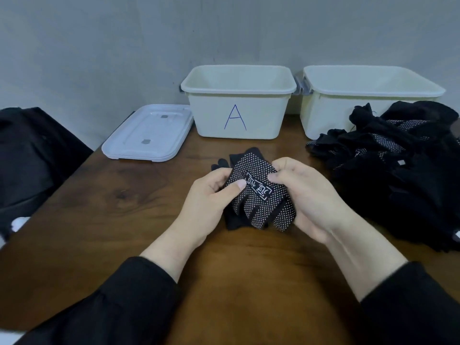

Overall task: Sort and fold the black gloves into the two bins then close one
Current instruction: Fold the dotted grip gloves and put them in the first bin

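Head view: a dotted glove is pinched mid-table by the left hand and right hand. Bare table lies leftward; the pile crowds the right edge before bin A and the second bin.

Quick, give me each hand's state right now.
Left hand: grips the dotted black glove, thumb pressed on top.
Right hand: pinches the same glove's other side.
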Motion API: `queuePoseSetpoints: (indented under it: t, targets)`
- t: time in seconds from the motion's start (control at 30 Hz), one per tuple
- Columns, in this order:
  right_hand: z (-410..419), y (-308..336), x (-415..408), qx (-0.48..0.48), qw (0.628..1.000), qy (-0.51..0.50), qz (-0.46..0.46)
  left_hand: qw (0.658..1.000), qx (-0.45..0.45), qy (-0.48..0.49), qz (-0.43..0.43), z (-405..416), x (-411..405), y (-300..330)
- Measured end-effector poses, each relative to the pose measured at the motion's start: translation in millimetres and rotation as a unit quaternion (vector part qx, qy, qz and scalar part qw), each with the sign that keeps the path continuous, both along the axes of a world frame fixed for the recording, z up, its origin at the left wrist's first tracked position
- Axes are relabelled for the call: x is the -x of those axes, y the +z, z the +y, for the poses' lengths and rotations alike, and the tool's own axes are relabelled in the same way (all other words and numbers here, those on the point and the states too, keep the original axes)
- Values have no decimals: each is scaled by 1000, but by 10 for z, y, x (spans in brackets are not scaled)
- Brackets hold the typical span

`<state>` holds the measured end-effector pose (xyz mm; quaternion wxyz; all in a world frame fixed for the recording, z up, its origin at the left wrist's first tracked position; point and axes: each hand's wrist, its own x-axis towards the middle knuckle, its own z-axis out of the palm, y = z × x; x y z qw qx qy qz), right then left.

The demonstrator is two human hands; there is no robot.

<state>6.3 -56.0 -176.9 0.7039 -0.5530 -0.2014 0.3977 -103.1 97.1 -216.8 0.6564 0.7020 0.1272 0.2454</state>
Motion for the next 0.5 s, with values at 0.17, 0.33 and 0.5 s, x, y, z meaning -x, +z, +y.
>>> queuePoseSetpoints:
  t: [0.17,0.33,0.5]
  targets:
    - [40,-235,-187,-97,993,-28,56,998,55,17,19,52,-48,-15]
    - [-6,-299,-307,-61,986,-135,-77,985,174,15,-1,109,-67,20]
    - [-87,-304,-381,95,913,-173,-357,967,256,7,-14,180,-64,64]
